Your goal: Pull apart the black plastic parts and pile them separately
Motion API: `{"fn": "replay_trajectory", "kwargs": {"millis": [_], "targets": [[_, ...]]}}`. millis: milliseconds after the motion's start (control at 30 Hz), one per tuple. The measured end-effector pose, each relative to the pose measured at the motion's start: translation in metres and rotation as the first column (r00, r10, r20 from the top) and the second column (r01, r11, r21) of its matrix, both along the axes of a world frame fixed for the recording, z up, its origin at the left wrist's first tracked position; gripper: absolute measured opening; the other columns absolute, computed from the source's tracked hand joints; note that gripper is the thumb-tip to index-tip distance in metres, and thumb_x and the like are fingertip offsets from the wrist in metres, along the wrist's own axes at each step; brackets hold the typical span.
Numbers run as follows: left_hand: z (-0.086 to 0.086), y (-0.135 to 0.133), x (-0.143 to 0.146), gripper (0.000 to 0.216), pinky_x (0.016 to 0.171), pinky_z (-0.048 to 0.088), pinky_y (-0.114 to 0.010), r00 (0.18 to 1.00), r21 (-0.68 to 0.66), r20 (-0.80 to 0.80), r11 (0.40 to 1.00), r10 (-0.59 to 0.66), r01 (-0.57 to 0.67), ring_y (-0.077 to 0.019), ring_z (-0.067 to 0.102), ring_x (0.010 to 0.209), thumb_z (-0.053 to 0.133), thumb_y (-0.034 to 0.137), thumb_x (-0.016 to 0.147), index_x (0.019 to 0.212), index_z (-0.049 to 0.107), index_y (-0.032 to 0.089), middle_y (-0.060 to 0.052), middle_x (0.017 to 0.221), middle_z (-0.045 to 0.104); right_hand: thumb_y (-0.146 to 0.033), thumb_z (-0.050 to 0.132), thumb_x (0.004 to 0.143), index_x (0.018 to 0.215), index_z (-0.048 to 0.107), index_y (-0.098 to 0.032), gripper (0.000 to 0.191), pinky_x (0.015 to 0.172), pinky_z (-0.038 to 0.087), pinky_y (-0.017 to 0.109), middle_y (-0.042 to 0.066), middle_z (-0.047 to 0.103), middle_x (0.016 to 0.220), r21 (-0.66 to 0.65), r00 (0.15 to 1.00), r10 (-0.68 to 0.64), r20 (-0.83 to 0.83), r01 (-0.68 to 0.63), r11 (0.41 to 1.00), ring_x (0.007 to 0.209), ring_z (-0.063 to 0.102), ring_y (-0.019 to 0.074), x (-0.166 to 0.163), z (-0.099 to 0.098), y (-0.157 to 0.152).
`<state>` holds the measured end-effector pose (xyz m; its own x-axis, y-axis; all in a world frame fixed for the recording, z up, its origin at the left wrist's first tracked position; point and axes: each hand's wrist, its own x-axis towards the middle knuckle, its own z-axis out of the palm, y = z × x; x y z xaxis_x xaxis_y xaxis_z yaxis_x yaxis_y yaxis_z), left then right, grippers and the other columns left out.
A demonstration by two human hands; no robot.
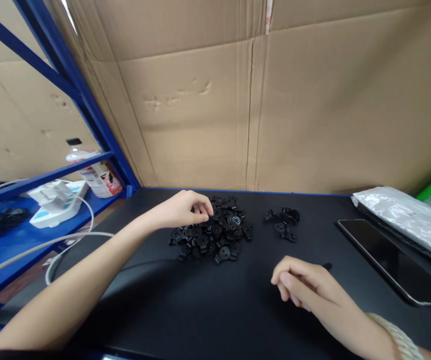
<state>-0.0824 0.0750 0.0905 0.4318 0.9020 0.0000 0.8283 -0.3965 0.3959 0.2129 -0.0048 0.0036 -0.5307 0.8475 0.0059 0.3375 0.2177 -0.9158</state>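
A pile of several small black plastic parts (215,235) lies on the black tabletop (207,305). My left hand (185,209) reaches over the pile's left edge, fingers curled and pinching at a part there. A smaller group of black parts (285,222) sits to the right of the pile. My right hand (305,287) rests on the table nearer me, fingers curled loosely; a small black piece (327,266) shows just past its knuckles, and I cannot tell whether the hand holds it.
A dark phone or tablet (384,260) lies at the right, beside a silvery plastic bag (406,217). Cardboard walls (256,115) close the back. A blue metal rack (68,85) at left holds a bottle (95,175), a white device (55,200) and white cables (68,240).
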Motion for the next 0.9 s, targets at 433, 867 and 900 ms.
{"fn": "replay_trajectory", "kwargs": {"millis": [433,867,900], "targets": [[-0.046,-0.057,0.069,0.02,0.055,0.039,-0.019,0.886,0.192,0.419,0.973,-0.198,0.126,-0.0083,0.046,0.056,0.054,0.003,0.074,0.084,0.068,0.013,-0.001,0.075,0.061,-0.046,0.052,0.089,0.08,0.059,-0.02,0.028,0.051,0.039,0.024,0.0,0.056,0.066,0.273,0.935,-0.345,-0.078,0.353,0.895,0.056,0.049,0.0127,0.045,0.019,0.046],[-0.09,-0.076,0.098,0.024,0.057,0.039,-0.019,0.814,-0.07,0.503,0.925,-0.29,0.373,-0.0095,0.051,0.062,0.05,0.0,0.076,0.088,0.067,0.014,-0.004,0.083,0.063,-0.024,0.054,0.089,0.122,0.057,-0.021,0.034,0.075,0.048,0.034,0.004,0.064,0.087,0.631,0.915,-0.191,0.354,-0.083,0.771,0.077,0.057,0.0188,0.052,0.006,0.083],[-0.09,-0.076,0.098,0.024,0.057,0.039,-0.02,0.816,-0.077,0.501,0.925,-0.288,0.373,-0.0096,0.051,0.063,0.05,0.0,0.076,0.088,0.067,0.014,-0.004,0.083,0.063,-0.024,0.053,0.09,0.123,0.057,-0.021,0.033,0.08,0.048,0.036,0.006,0.064,0.094,0.642,0.917,-0.164,0.363,-0.119,0.758,0.085,0.058,0.0204,0.05,0.006,0.082]]}}
